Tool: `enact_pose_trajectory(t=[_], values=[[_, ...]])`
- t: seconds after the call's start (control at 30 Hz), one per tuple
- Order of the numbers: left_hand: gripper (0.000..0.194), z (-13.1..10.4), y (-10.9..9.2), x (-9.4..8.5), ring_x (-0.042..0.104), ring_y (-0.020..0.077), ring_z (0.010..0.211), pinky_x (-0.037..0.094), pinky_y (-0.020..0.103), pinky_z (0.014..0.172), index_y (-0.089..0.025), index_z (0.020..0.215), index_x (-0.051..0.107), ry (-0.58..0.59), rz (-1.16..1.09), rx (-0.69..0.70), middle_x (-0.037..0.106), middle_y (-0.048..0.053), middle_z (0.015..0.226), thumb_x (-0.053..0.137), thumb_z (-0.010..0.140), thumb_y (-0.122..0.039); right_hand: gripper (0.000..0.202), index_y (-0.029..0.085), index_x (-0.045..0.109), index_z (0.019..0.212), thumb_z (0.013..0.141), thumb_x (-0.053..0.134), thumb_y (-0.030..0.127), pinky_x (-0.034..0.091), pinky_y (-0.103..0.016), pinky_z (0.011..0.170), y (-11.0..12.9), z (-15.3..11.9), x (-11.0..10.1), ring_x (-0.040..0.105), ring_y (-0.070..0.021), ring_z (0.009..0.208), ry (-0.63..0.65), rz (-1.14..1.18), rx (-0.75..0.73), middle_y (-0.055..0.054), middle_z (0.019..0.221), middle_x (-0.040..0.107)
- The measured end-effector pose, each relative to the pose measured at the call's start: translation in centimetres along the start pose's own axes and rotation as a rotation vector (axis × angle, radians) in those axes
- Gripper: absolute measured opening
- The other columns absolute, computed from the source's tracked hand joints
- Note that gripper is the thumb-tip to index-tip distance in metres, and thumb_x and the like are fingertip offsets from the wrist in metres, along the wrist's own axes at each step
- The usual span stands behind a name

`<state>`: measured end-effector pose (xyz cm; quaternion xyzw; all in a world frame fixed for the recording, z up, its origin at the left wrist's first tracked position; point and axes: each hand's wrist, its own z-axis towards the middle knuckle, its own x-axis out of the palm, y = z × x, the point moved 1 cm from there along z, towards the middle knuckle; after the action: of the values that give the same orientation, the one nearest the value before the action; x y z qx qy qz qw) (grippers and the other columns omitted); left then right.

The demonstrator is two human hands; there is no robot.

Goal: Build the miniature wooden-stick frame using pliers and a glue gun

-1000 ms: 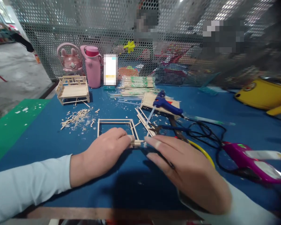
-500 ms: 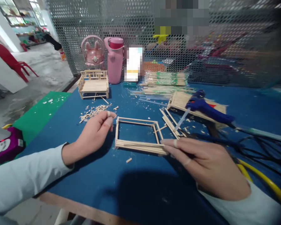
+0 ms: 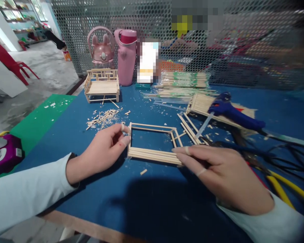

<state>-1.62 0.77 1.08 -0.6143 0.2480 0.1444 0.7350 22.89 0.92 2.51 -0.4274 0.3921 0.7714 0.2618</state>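
Note:
A small rectangular wooden stick frame (image 3: pixel 153 127) stands on the blue tabletop, with several sticks (image 3: pixel 152 156) laid side by side along its near edge. My left hand (image 3: pixel 103 146) is closed at the frame's left end, thumb and index finger pinching its corner. At the opposite end, my right hand (image 3: pixel 223 175) is closed too, its thumb and fingertips pinching the near right corner and the stick ends. A short offcut (image 3: pixel 143 171) lies just in front of the frame. Beyond my right hand, a blue glue gun (image 3: pixel 236 113) rests on a stick panel (image 3: pixel 201 104).
A finished-looking miniature stick bench (image 3: pixel 102 88) stands at back left, near a heap of offcuts (image 3: pixel 105 118). A pink bottle (image 3: pixel 126 59), a phone (image 3: pixel 148 62) and bundled sticks (image 3: pixel 184 80) line the mesh screen. Yellow-handled pliers (image 3: pixel 278 185) and black cables lie right.
My left hand has moved right and now grips the frame's left end. The sticks along the near edge sit more evenly side by side. My right hand keeps its pinch; the view has shifted slightly.

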Motion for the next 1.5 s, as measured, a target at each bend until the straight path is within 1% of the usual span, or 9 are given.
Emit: enact_pose_trajectory(t=[0.23, 0.37, 0.53, 0.67, 0.83, 0.97, 1.27, 1.43, 1.5], values=[[0.023, -0.9, -0.6, 0.2, 0.059, 0.0138, 0.070, 0.044, 0.025, 0.066, -0.014, 0.094, 0.065, 0.057, 0.170, 0.103, 0.068, 0.003, 0.078, 0.045, 0.083, -0.018, 0.024, 0.026, 0.071, 0.078, 0.085, 0.048, 0.030, 0.056, -0.033, 0.062, -0.2, -0.1, 0.0, 0.069, -0.0215, 0.068, 0.037, 0.010, 0.030, -0.002, 0.079, 0.074], [0.028, -0.9, -0.6, 0.2, 0.059, 0.0136, 0.069, 0.044, 0.024, 0.064, -0.014, 0.094, 0.066, 0.080, 0.170, 0.086, 0.068, 0.003, 0.076, 0.041, 0.082, -0.013, 0.025, 0.025, 0.071, 0.080, 0.086, 0.047, 0.030, 0.055, -0.033, 0.061, -0.2, -0.1, 0.0, 0.069, -0.0212, 0.069, 0.063, 0.008, 0.013, -0.002, 0.080, 0.074], [0.018, -1.1, -0.9, 0.1, 0.056, 0.0110, 0.063, 0.040, 0.021, 0.060, -0.016, 0.079, 0.067, 0.105, 0.229, 0.174, 0.066, 0.000, 0.070, 0.049, 0.081, -0.016, 0.027, 0.025, 0.070, 0.079, 0.086, 0.045, 0.027, 0.052, -0.031, 0.059, 0.0, 0.0, 0.0, 0.068, -0.0199, 0.067, 0.106, 0.026, -0.002, -0.002, 0.077, 0.074], [0.017, -1.1, -0.9, 0.1, 0.054, 0.0099, 0.060, 0.038, 0.019, 0.058, -0.018, 0.075, 0.068, 0.095, 0.261, 0.133, 0.065, -0.003, 0.067, 0.053, 0.082, -0.024, 0.026, 0.022, 0.070, 0.086, 0.087, 0.045, 0.027, 0.051, -0.031, 0.068, -0.1, -0.3, -0.6, 0.067, -0.0202, 0.075, 0.161, 0.097, 0.019, -0.005, 0.083, 0.073], [0.026, -1.1, -0.9, 0.1, 0.050, 0.0104, 0.055, 0.037, 0.021, 0.054, -0.018, 0.071, 0.066, 0.106, 0.284, 0.116, 0.060, -0.003, 0.060, 0.052, 0.084, -0.036, 0.032, 0.017, 0.059, 0.109, 0.079, 0.052, 0.027, 0.044, -0.025, 0.051, -1.1, -1.3, -2.0, 0.052, -0.0121, 0.049, 0.147, 0.257, 0.189, 0.002, 0.059, 0.059], [0.027, -1.2, -0.7, 0.2, 0.051, 0.0114, 0.056, 0.038, 0.022, 0.055, -0.019, 0.074, 0.067, 0.108, 0.292, 0.124, 0.060, -0.002, 0.062, 0.051, 0.084, -0.039, 0.020, 0.018, 0.063, 0.089, 0.070, 0.064, 0.024, 0.041, -0.021, 0.050, -1.3, -1.7, -2.1, 0.050, -0.0085, 0.050, 0.113, 0.258, 0.178, 0.003, 0.061, 0.061], [0.026, -0.6, -0.8, 0.7, 0.050, 0.0107, 0.056, 0.038, 0.021, 0.055, -0.017, 0.070, 0.064, 0.089, 0.265, 0.098, 0.059, -0.001, 0.060, 0.051, 0.084, -0.035, 0.013, 0.022, 0.070, 0.080, 0.078, 0.058, 0.027, 0.043, -0.022, 0.053, -1.1, -1.5, -1.4, 0.059, -0.0111, 0.054, 0.144, 0.156, 0.143, 0.002, 0.063, 0.067], [0.029, -0.3, -0.9, -0.2, 0.055, 0.0100, 0.058, 0.044, 0.020, 0.056, -0.016, 0.079, 0.062, 0.271, 0.053, -0.034, 0.061, -0.001, 0.066, 0.041, 0.089, -0.033, 0.015, 0.025, 0.069, 0.076, 0.079, 0.057, 0.033, 0.043, -0.024, 0.047, -1.2, -1.3, -1.2, 0.057, -0.0124, 0.047, 0.074, 0.102, 0.083, 0.002, 0.059, 0.066], [0.026, -0.1, -0.8, -0.9, 0.055, 0.0102, 0.058, 0.045, 0.020, 0.055, -0.016, 0.089, 0.062, 0.275, 0.032, -0.075, 0.061, -0.001, 0.067, 0.041, 0.089, -0.031, 0.016, 0.026, 0.068, 0.074, 0.080, 0.055, 0.034, 0.042, -0.024, 0.044, -1.3, -1.2, -1.2, 0.056, -0.0120, 0.044, 0.069, 0.091, 0.052, 0.003, 0.058, 0.066]])
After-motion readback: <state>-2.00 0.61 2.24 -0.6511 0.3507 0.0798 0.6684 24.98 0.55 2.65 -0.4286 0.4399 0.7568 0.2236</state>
